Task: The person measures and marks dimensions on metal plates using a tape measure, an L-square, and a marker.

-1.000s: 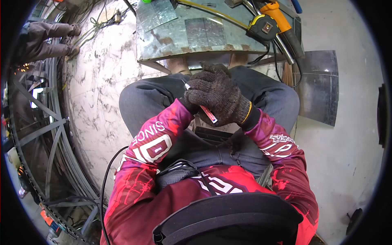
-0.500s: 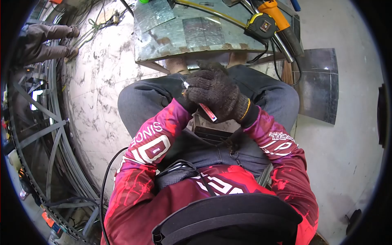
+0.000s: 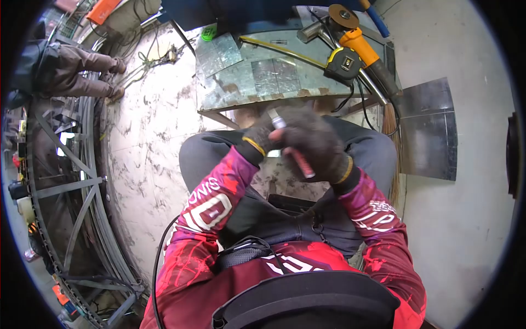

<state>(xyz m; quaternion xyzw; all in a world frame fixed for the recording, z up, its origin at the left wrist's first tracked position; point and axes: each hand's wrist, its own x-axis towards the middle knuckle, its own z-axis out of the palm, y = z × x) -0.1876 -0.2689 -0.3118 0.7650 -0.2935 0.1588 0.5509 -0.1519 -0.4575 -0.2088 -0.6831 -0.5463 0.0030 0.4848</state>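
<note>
My right hand (image 3: 318,140), in a dark knit glove with a yellow cuff edge, is closed around a slim red-and-white pen-like tube (image 3: 302,164). The tube's white end, with a pale tip, sticks out at the upper left, and its red printed end at the lower right. My left hand (image 3: 262,135), gloved alike, meets the right from the left side, close to the white end. Its fingers are mostly hidden and smeared by motion. Both hands are over my lap, just before the near edge of a metal-topped table (image 3: 235,100).
On the table are metal plates (image 3: 219,54), a tape measure (image 3: 344,64) with its yellow blade out, an orange angle grinder (image 3: 364,46) and a hammer (image 3: 313,31). A dark sheet (image 3: 428,129) lies at right beside a broom (image 3: 390,131). Another person (image 3: 76,71) stands at left near metal racking (image 3: 68,189).
My hands have come slightly apart and more of the tube's white end shows. The view has shifted, so the table sits lower and more of its far side is visible.
</note>
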